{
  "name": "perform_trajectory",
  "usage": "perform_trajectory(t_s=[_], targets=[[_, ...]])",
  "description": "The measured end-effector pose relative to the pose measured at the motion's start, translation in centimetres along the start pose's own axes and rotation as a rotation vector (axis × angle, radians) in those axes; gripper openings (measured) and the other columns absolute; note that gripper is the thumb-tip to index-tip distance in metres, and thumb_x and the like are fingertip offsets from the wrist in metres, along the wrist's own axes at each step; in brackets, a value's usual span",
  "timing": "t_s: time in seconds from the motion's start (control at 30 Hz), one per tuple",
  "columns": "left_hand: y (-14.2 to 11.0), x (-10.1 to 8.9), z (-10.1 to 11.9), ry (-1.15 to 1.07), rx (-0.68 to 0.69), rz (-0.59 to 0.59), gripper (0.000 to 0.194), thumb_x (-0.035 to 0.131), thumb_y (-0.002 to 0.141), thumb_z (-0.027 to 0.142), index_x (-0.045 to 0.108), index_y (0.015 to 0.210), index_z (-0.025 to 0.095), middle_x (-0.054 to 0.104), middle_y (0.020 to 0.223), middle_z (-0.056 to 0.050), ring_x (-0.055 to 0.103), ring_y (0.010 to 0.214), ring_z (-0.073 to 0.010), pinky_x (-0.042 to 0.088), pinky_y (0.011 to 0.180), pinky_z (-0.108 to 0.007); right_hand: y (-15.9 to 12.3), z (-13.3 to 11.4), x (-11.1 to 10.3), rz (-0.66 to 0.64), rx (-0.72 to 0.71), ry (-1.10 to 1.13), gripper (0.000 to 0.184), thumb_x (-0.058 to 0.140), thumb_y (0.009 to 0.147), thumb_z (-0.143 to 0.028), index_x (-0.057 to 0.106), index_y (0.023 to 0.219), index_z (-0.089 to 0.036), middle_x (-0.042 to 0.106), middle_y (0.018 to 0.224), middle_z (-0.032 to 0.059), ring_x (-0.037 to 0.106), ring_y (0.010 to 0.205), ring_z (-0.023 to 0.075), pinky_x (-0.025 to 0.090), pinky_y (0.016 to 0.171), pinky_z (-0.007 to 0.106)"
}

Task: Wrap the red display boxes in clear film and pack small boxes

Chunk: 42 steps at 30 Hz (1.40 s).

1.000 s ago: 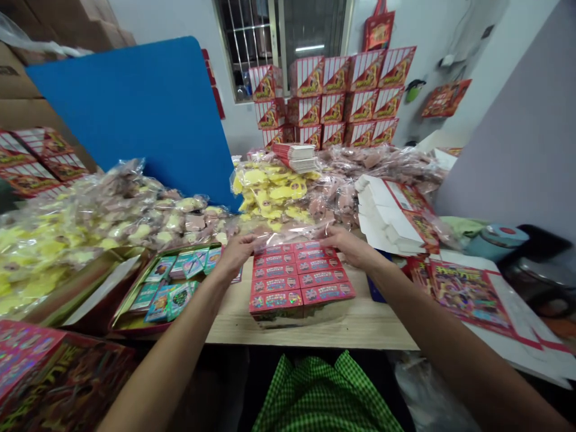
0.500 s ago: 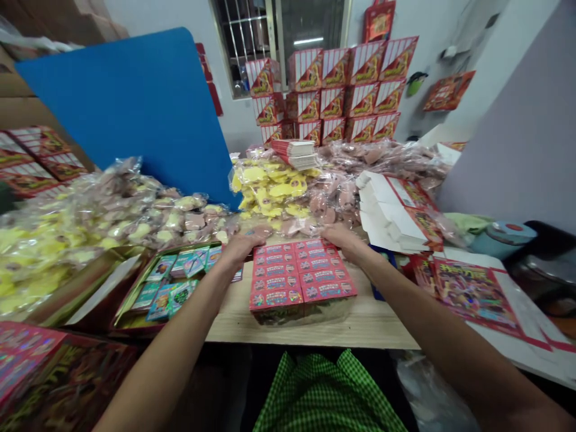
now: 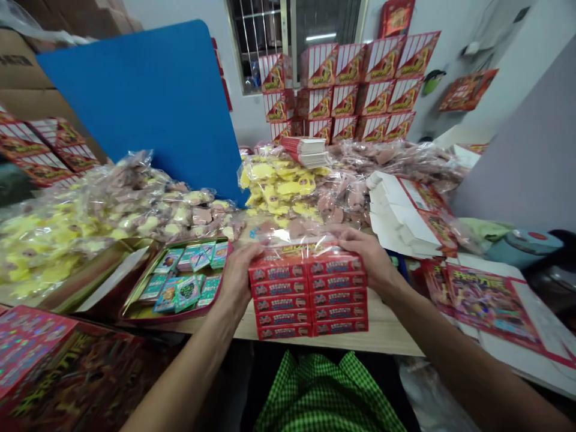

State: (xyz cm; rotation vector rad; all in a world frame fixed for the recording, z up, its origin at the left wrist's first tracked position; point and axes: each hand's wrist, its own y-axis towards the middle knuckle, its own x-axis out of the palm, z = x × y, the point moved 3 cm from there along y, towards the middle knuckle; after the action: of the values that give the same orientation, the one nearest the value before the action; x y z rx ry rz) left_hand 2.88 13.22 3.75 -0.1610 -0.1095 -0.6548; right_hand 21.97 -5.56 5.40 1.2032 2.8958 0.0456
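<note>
Red and glossy under clear film, the block of small boxes [image 3: 310, 297] is at the near part of the counter [image 3: 391, 336], clasped from both sides, the left hand [image 3: 240, 270] gripping its left edge and the right hand [image 3: 369, 255] its upper right corner. Just left of it lies an open tin [image 3: 129, 313] of green-bordered cards [image 3: 186, 291], with white cartons [image 3: 396, 222] near on the right. Farther back are bagged yellow pieces [image 3: 279, 183], a blue panel [image 3: 144, 108] and stacked red-and-white boxes [image 3: 346, 90] below the window [image 3: 330, 24].
</note>
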Motion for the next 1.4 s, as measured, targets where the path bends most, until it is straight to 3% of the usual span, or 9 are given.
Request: perform_trajectory(t_s=[0.13,0.33,0.57,0.8,0.9,1.0,1.17,1.3,1.4], targets=[[-3.8,-1.7,-1.2,0.061,0.297,0.009,0.025,0.076,0.075,0.039,0.067,0.062,0.02,0.069,0.133,-0.008,0.059,0.129,-0.0351,0.047,0.108,-0.043,-5.4,-0.2,-0.6,-0.012,-0.393,-0.254,0.023,0.06,0.091,-0.034,0.055,0.072,-0.022,0.061,0.137,0.0074,0.039,0.143,0.0356,0.037,0.11,0.048],[-6.1,-2.6,-3.3,0.238,0.395,0.011,0.017,0.08,0.08,0.039,0.077,0.077,0.023,0.065,0.137,-0.012,0.05,0.14,-0.0335,0.041,0.115,-0.046,-8.1,1.6,-1.3,-0.077,-0.328,-0.499,0.01,0.057,0.095,-0.032,0.056,0.088,-0.024,0.047,0.148,0.0103,0.033,0.148,0.0336,0.033,0.115,0.055],[-4.6,-1.9,-2.9,0.214,0.287,0.113,0.025,0.084,0.073,0.044,0.077,0.076,0.02,0.07,0.126,-0.013,0.055,0.134,-0.0336,0.041,0.115,-0.046,-4.8,1.9,-1.3,0.053,-0.297,-0.55,0.022,0.057,0.085,-0.039,0.048,0.073,-0.023,0.057,0.1,0.0076,0.056,0.104,0.0296,0.046,0.087,0.044],[-3.3,-1.8,-2.6,0.111,0.24,0.136,0.025,0.087,0.067,0.041,0.076,0.073,0.019,0.072,0.117,-0.012,0.06,0.127,-0.0324,0.046,0.108,-0.043,-1.9,3.5,-2.1,0.082,0.032,-0.337,0.027,0.059,0.077,-0.039,0.045,0.095,-0.024,0.06,0.089,0.006,0.06,0.081,0.0278,0.05,0.074,0.043],[-3.3,-1.8,-2.8,0.055,0.229,0.12,0.027,0.087,0.067,0.042,0.077,0.075,0.019,0.071,0.118,-0.012,0.062,0.123,-0.0306,0.048,0.105,-0.041,-2.0,0.3,-0.7,0.189,-0.291,-0.745,0.023,0.052,0.078,-0.027,0.054,0.1,-0.02,0.062,0.105,0.0152,0.058,0.101,0.0357,0.046,0.091,0.053],[-3.3,-1.7,-3.0,0.011,0.256,0.114,0.029,0.088,0.068,0.044,0.076,0.077,0.019,0.072,0.117,-0.011,0.064,0.118,-0.029,0.05,0.102,-0.04,-3.4,-3.0,4.4,0.105,-0.761,-1.038,0.044,0.048,0.078,-0.014,0.057,0.121,-0.012,0.059,0.125,0.0203,0.052,0.117,0.0377,0.04,0.097,0.054],[-4.1,-1.9,-2.8,-0.025,0.365,0.142,0.025,0.085,0.074,0.043,0.075,0.082,0.021,0.072,0.114,-0.008,0.065,0.112,-0.024,0.052,0.097,-0.034,-4.1,-3.1,12.5,-0.159,-0.931,-1.266,0.025,0.052,0.082,-0.01,0.061,0.105,-0.015,0.064,0.105,0.0149,0.053,0.097,0.0314,0.038,0.088,0.046],[-6.9,-2.9,-1.3,-0.004,0.303,0.229,0.03,0.078,0.081,0.051,0.074,0.085,0.021,0.066,0.077,0.0,0.056,0.063,-0.0105,0.046,0.057,-0.02,-4.9,-2.6,13.5,-0.062,-1.178,-1.26,0.019,0.045,0.086,-0.004,0.057,0.083,-0.018,0.06,0.08,0.0079,0.047,0.079,0.0254,0.035,0.087,0.044],[-8.9,-2.6,-0.6,-0.037,0.027,0.066,0.047,0.079,0.074,0.064,0.07,0.069,0.019,0.055,0.055,0.002,0.035,0.04,-0.0062,0.022,0.036,-0.021,-6.1,-2.7,12.8,-0.009,-1.323,-1.181,0.025,0.041,0.094,-0.005,0.056,0.079,-0.019,0.06,0.078,0.006,0.049,0.08,0.0231,0.034,0.089,0.043]])
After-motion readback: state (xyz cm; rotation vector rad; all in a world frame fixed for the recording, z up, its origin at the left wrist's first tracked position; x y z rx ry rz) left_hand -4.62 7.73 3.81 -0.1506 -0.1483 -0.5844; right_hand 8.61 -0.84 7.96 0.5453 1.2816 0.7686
